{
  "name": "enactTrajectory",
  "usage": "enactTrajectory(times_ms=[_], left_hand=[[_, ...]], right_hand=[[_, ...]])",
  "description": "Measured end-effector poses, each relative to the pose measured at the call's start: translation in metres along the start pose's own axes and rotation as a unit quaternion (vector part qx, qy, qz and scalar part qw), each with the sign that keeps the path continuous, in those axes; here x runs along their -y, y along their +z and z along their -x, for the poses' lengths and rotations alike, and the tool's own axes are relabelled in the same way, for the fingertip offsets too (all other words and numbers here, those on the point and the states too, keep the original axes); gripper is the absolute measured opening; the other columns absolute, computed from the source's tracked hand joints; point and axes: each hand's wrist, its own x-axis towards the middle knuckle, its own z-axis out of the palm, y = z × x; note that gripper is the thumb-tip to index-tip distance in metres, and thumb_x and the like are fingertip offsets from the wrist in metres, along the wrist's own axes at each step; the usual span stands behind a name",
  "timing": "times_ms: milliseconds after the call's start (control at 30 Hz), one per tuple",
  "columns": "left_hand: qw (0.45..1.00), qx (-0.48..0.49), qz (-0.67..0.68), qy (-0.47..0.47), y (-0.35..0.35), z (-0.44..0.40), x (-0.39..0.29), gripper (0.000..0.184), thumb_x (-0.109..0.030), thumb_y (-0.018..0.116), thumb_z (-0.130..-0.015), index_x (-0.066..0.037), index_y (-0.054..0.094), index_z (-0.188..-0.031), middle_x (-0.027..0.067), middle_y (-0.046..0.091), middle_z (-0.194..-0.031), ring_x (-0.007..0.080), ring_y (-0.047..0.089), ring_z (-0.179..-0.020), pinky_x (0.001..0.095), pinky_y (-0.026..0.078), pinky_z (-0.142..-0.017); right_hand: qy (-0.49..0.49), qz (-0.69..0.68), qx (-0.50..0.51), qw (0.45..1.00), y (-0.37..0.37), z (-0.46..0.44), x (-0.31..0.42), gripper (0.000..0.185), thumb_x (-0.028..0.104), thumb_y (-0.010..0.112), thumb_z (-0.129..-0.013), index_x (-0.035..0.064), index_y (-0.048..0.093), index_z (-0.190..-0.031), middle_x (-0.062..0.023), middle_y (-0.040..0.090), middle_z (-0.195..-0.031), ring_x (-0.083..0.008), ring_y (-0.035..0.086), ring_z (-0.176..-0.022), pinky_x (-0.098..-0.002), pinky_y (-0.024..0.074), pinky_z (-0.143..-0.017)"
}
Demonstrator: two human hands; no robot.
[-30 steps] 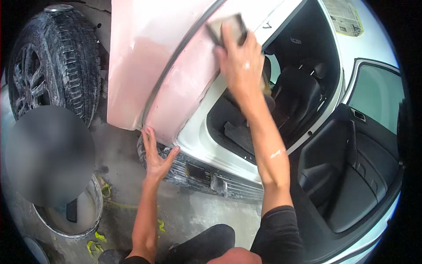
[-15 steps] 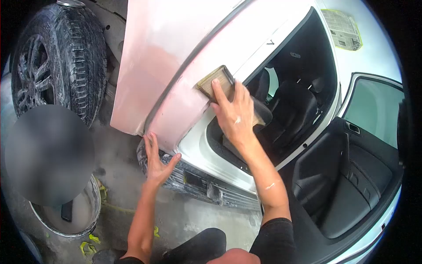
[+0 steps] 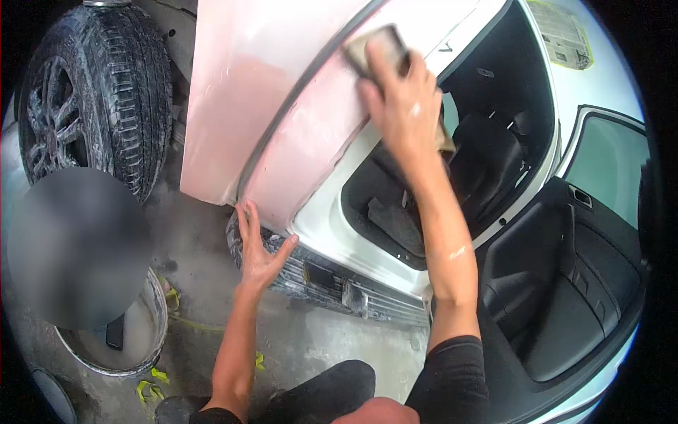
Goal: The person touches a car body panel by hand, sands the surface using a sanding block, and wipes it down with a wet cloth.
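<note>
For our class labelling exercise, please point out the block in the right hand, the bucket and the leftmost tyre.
Block (image 3: pixel 388 43): head view, its tan upper face.
Bucket (image 3: pixel 164 330): head view, right-hand rim.
Leftmost tyre (image 3: pixel 127 106): head view, its tread.

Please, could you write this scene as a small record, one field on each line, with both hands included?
Right hand: holds a flat block against the pink panel
Left hand: spread, fingertips at the panel's lower edge
Car door: open, at right
Bucket: cloudy liquid, dark object inside
Wheel: upper left, whitish residue
</note>
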Motion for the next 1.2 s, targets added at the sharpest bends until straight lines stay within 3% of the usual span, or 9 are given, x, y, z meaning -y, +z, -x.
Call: enactTrajectory(times_ms=[67,200,400,467,567,733,900,1033,1200], left_hand=[[1.000,0.000,-0.001,-0.006,0.000,-0.001,-0.002,0.127,-0.046,0.091,-0.088,-0.013,0.008,-0.178,0.0392,-0.002,-0.177,0.0516,0.010,-0.167,0.0562,0.028,-0.130],[1.000,-0.002,0.006,0.000,-0.003,-0.004,-0.005,0.124,-0.041,0.091,-0.089,-0.010,0.010,-0.177,0.0366,0.000,-0.179,0.0471,0.009,-0.168,0.0542,0.024,-0.132],[1.000,0.002,0.018,-0.019,-0.003,-0.001,-0.008,0.123,-0.038,0.091,-0.089,-0.008,0.011,-0.177,0.0358,0.002,-0.179,0.0450,0.007,-0.169,0.0528,0.022,-0.133],[1.000,0.003,0.017,-0.016,-0.005,0.000,-0.007,0.123,-0.038,0.091,-0.089,-0.009,0.011,-0.177,0.0362,0.002,-0.179,0.0452,0.007,-0.169,0.0530,0.023,-0.133],[0.999,-0.005,0.028,-0.018,-0.004,-0.001,-0.009,0.124,-0.039,0.092,-0.088,-0.009,0.011,-0.177,0.0369,0.002,-0.179,0.0459,0.007,-0.169,0.0535,0.024,-0.132],[0.999,-0.013,0.044,-0.013,0.001,0.000,-0.006,0.126,-0.042,0.092,-0.087,-0.009,0.011,-0.177,0.0388,0.002,-0.178,0.0474,0.005,-0.168,0.0549,0.025,-0.132],[0.999,-0.009,0.032,-0.007,-0.004,-0.003,-0.005,0.127,-0.048,0.091,-0.087,-0.006,0.010,-0.176,0.0435,0.003,-0.175,0.0529,0.004,-0.167,0.0574,0.025,-0.131],[0.999,-0.013,0.044,0.001,-0.001,-0.001,-0.004,0.127,-0.049,0.090,-0.087,-0.003,0.011,-0.176,0.0450,0.004,-0.174,0.0542,0.004,-0.166,0.0576,0.025,-0.131],[0.999,0.003,0.032,-0.030,-0.006,-0.002,-0.010,0.127,-0.050,0.090,-0.087,-0.009,0.011,-0.177,0.0392,0.004,-0.177,0.0481,0.008,-0.168,0.0558,0.026,-0.131]], right_hand=[[0.020,-0.002,-0.049,0.999,0.002,-0.012,0.009,0.068,0.022,0.081,-0.087,0.0294,0.060,-0.152,-0.0273,0.058,-0.132,-0.0443,0.061,-0.106,-0.0595,0.0498,-0.083],[-0.038,-0.046,0.069,0.996,0.009,0.097,0.041,0.076,0.025,0.085,-0.087,0.0342,0.058,-0.158,-0.0309,0.051,-0.148,-0.0463,0.057,-0.123,-0.0569,0.0507,-0.096],[-0.035,0.011,0.016,0.999,-0.003,0.009,0.036,0.069,0.020,0.081,-0.087,0.0229,0.057,-0.152,-0.0226,0.054,-0.127,-0.0420,0.058,-0.113,-0.0563,0.0489,-0.086],[0.032,0.015,0.069,0.997,-0.001,0.021,0.049,0.071,0.020,0.082,-0.087,0.0225,0.056,-0.154,-0.0259,0.054,-0.133,-0.0433,0.058,-0.117,-0.0564,0.0494,-0.088],[-0.045,-0.003,0.111,0.993,-0.003,0.084,0.054,0.071,0.026,0.083,-0.089,0.0268,0.059,-0.156,-0.0323,0.053,-0.143,-0.0475,0.059,-0.117,-0.0572,0.0517,-0.093],[-0.035,0.050,0.062,0.996,-0.005,0.012,0.050,0.068,0.020,0.076,-0.091,0.0233,0.055,-0.156,-0.0289,0.054,-0.129,-0.0448,0.059,-0.108,-0.0567,0.0492,-0.084],[-0.066,0.039,0.097,0.992,0.000,0.069,0.062,0.073,0.026,0.079,-0.091,0.0222,0.054,-0.159,-0.0354,0.053,-0.136,-0.0496,0.060,-0.114,-0.0598,0.0511,-0.087],[-0.066,0.084,0.069,0.992,0.005,0.026,0.043,0.067,0.025,0.078,-0.090,0.0223,0.058,-0.153,-0.0287,0.056,-0.128,-0.0459,0.061,-0.109,-0.0581,0.0508,-0.082],[-0.028,0.040,0.093,0.994,0.003,0.041,0.056,0.066,0.028,0.077,-0.094,0.0213,0.056,-0.156,-0.0318,0.054,-0.131,-0.0481,0.060,-0.112,-0.0597,0.0510,-0.083]])
